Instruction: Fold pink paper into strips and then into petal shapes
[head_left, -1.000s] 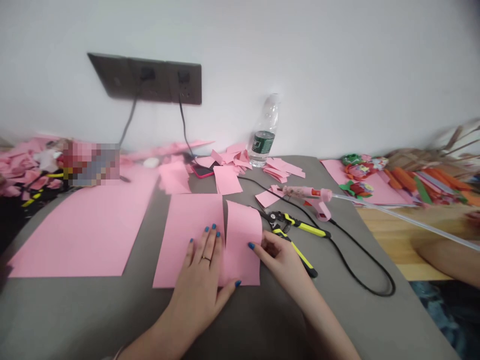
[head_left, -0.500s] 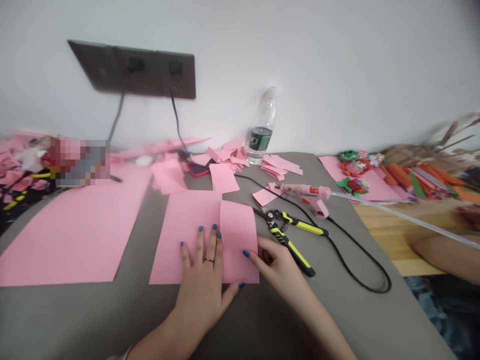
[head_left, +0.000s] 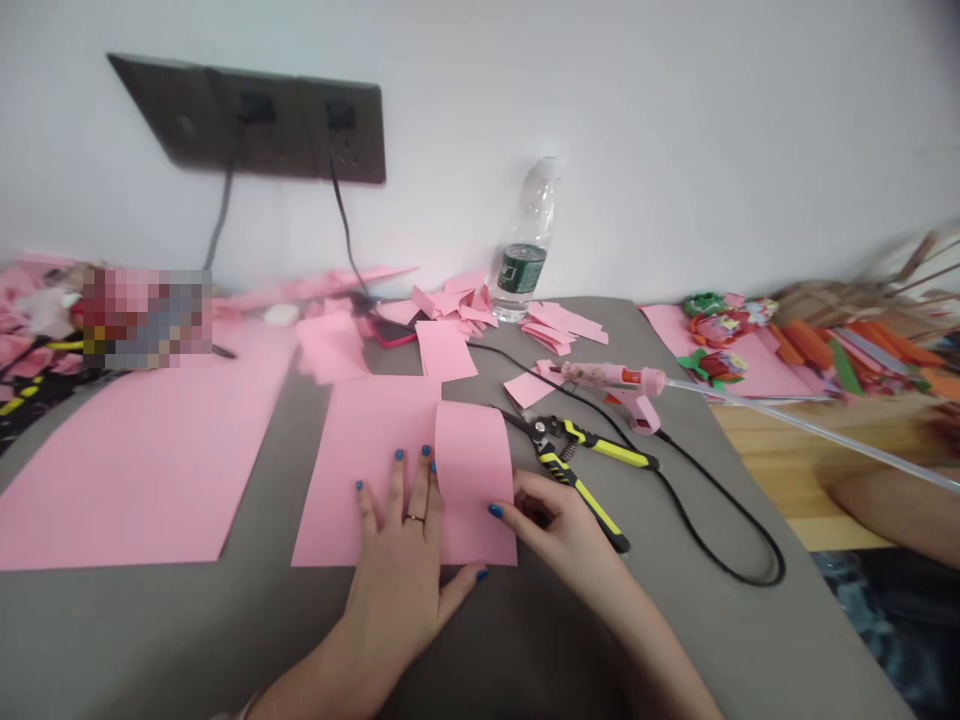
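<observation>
A sheet of pink paper [head_left: 360, 425] lies on the grey table in front of me, its right part curled over to the left as a flap [head_left: 472, 450]. My left hand [head_left: 401, 550] rests flat on the sheet with fingers spread, the fingertips against the flap's left edge. At the flap's right side, my right hand [head_left: 559, 525] pinches the paper, thumb on top and the other fingers bent behind it. Just beyond that hand lie wire cutters [head_left: 611, 447] with yellow and black handles, their jaws pointing toward the flap.
A pink glue gun [head_left: 611, 376] with a long clear glue stick [head_left: 795, 425] lies behind the cutters, its black cord looping right. A larger pink sheet [head_left: 150, 470] covers the left. Paper scraps and a water bottle [head_left: 523, 265] stand by the wall. Another person's arm [head_left: 892, 510] shows at right.
The view has shifted slightly. Both hands keep their places on the pink paper, and the fold looks almost the same.
</observation>
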